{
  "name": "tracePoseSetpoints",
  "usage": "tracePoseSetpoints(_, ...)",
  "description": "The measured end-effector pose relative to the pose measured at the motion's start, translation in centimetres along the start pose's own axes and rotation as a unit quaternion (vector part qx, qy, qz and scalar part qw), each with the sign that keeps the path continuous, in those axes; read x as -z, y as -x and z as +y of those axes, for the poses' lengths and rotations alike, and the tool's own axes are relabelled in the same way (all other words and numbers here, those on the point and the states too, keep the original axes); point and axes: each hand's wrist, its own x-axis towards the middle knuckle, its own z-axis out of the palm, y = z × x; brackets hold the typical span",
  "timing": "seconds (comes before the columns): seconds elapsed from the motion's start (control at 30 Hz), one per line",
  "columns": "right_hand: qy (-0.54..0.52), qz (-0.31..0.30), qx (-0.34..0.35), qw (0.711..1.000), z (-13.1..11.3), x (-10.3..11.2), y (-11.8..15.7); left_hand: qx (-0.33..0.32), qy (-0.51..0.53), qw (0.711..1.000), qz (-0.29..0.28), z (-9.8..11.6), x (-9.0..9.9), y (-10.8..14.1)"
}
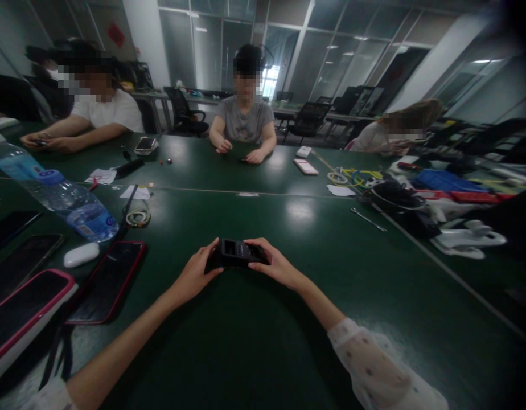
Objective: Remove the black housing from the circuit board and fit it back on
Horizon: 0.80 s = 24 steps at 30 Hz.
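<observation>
Between my two hands is a black handheld device [235, 250] with a small window or screen and a row of small buttons; I cannot make out its exact kind. My left hand [202, 265] grips its left end, thumb at the near edge and fingers at the far side. On the opposite end, my right hand [275, 263] holds it the same way. The device is at or just above the green table [254, 330]; contact with the surface is hard to judge. My fingers cover both of its ends.
At left stand water bottles [86, 208], with a red-edged phone [109, 282], a white earbud case [81, 254] and other phones. A wrench [368, 219] lies at right, near cables [352, 176] and a white metal-like part [468, 236]. Co-workers sit across the table.
</observation>
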Motion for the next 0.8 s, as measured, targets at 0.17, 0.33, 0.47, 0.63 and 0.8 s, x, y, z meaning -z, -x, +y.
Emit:
tracePoseSetpoints(0.17,0.025,-0.014,-0.004,1.000,-0.2,0.3,-0.1,0.001,0.001,1.000,0.005,-0.5,-0.3,0.0)
tracePoseSetpoints(0.33,0.117,-0.019,0.021,0.993,-0.1,-0.1,-0.1,-0.010,0.001,1.000,0.014,-0.2,-0.1,0.0)
tracePoseSetpoints(0.47,0.136,-0.021,0.031,0.990,-0.4,-0.5,0.1,-0.001,0.006,1.000,0.002,0.7,0.3,0.1)
tracePoseSetpoints(0.63,0.125,-0.026,0.045,0.991,-0.6,-0.8,0.5,-0.004,0.000,1.000,-0.023,1.2,0.7,0.2)
tracePoseSetpoints(0.8,0.103,-0.044,0.005,0.994,-1.0,-0.9,0.6,0.015,-0.013,0.999,-0.036,1.3,0.9,0.3)
